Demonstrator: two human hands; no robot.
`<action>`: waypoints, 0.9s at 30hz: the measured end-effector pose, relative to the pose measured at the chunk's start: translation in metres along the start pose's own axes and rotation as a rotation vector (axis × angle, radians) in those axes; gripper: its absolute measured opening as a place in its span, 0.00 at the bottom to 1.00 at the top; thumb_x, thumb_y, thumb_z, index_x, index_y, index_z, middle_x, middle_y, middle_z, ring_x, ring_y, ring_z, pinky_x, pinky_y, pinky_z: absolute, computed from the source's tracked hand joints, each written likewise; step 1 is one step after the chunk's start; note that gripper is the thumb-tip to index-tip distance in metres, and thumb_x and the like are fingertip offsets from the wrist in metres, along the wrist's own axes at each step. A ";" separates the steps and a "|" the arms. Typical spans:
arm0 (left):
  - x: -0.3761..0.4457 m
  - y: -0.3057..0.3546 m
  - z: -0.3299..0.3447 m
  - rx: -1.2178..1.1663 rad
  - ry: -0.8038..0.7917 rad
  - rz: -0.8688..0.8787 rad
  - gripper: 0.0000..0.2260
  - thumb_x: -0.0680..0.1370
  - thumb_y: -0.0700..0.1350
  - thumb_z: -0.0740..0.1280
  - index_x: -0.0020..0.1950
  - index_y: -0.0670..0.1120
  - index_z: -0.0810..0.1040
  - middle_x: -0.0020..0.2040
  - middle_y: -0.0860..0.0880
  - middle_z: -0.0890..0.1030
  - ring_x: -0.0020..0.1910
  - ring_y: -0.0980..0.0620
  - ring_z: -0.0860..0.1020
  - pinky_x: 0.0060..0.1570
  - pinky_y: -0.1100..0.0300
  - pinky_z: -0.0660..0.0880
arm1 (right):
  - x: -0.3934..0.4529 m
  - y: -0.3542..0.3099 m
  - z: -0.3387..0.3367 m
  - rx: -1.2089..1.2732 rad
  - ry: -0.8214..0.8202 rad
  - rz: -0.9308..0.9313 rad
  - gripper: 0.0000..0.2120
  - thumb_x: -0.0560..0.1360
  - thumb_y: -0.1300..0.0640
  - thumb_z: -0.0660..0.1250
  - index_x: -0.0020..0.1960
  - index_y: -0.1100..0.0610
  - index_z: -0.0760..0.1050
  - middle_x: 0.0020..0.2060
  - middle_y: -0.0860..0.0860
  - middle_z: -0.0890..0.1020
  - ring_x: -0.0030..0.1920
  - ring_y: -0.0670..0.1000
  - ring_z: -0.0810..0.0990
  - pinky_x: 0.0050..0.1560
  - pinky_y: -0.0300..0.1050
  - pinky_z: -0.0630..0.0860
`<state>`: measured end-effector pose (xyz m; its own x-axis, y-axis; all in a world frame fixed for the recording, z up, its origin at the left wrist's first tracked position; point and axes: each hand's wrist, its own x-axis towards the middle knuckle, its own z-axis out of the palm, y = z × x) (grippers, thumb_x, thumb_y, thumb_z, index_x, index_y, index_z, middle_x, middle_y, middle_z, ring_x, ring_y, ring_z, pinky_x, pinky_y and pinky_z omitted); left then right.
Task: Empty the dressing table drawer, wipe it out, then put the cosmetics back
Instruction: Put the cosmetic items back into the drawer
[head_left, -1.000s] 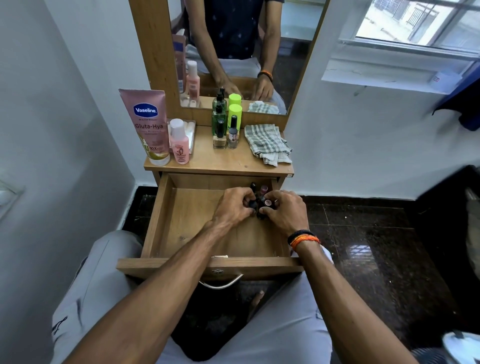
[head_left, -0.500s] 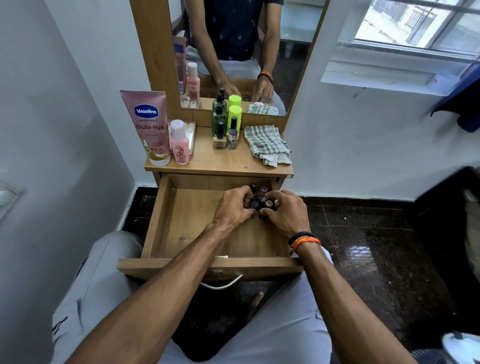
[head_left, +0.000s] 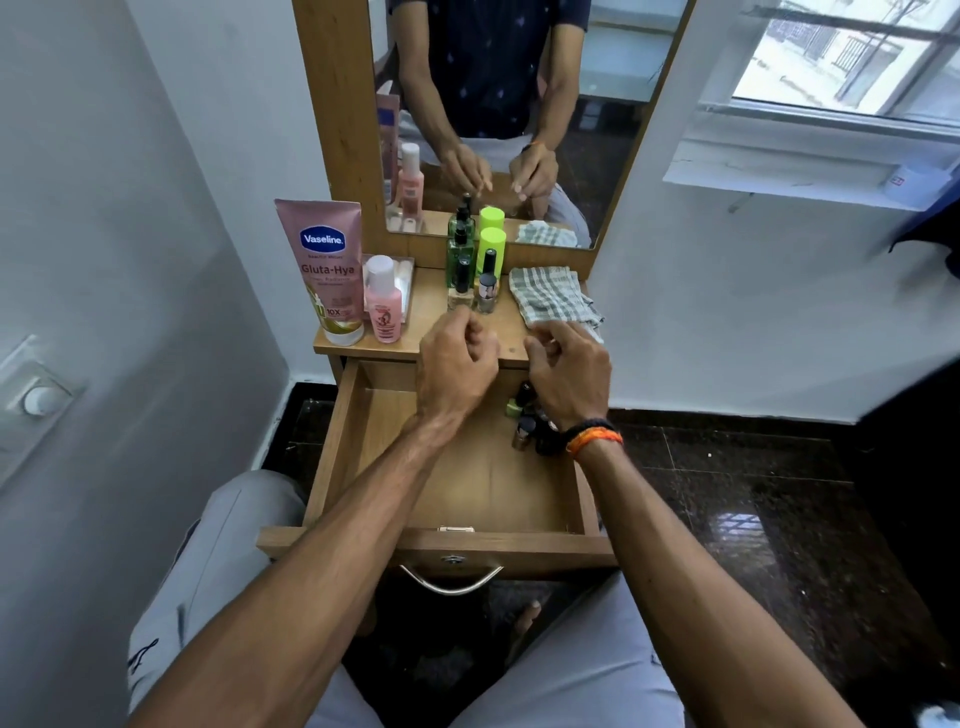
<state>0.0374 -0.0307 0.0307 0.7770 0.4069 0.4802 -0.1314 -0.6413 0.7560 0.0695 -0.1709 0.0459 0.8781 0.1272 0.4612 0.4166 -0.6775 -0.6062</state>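
Note:
The wooden drawer is pulled out toward me. A small cluster of nail polish bottles stands at its back right corner; the rest of its floor is bare wood. My left hand hovers above the drawer's back edge, fingers loosely curled and holding nothing. My right hand hangs just above the cluster, also holding nothing, and hides part of it. A checked cloth lies on the table top at the right. Two more small bottles stand on the table top just beyond my left hand.
On the table top stand a pink Vaseline tube, a pink bottle, a green pump bottle and a neon-green bottle against the mirror. A white wall is at the left, dark tile floor at the right.
Both hands were closed around the cluster of small bottles in the drawer; they have let go and risen toward the table top. The bottles stay in the drawer.

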 end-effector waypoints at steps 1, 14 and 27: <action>0.009 0.002 -0.002 -0.008 0.035 -0.011 0.05 0.77 0.43 0.70 0.51 0.45 0.76 0.44 0.49 0.78 0.40 0.54 0.78 0.38 0.57 0.81 | 0.009 -0.008 0.004 0.014 -0.006 -0.014 0.07 0.76 0.57 0.70 0.54 0.56 0.82 0.47 0.52 0.83 0.43 0.48 0.78 0.47 0.46 0.79; 0.065 -0.006 -0.001 0.194 -0.041 -0.040 0.22 0.76 0.42 0.66 0.71 0.47 0.73 0.57 0.43 0.72 0.52 0.45 0.77 0.47 0.49 0.81 | 0.072 -0.032 0.050 -0.166 -0.188 -0.073 0.17 0.79 0.51 0.66 0.66 0.52 0.77 0.52 0.55 0.72 0.47 0.52 0.74 0.47 0.47 0.74; 0.078 0.002 -0.005 0.238 -0.010 -0.007 0.08 0.77 0.38 0.69 0.55 0.45 0.78 0.50 0.46 0.81 0.49 0.47 0.79 0.43 0.53 0.77 | 0.067 -0.025 0.027 -0.134 -0.137 -0.068 0.11 0.73 0.56 0.72 0.55 0.54 0.81 0.49 0.52 0.83 0.49 0.53 0.79 0.46 0.43 0.73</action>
<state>0.0942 0.0028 0.0722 0.7835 0.4061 0.4704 0.0219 -0.7745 0.6322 0.1240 -0.1259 0.0744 0.8766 0.2675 0.4000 0.4492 -0.7530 -0.4808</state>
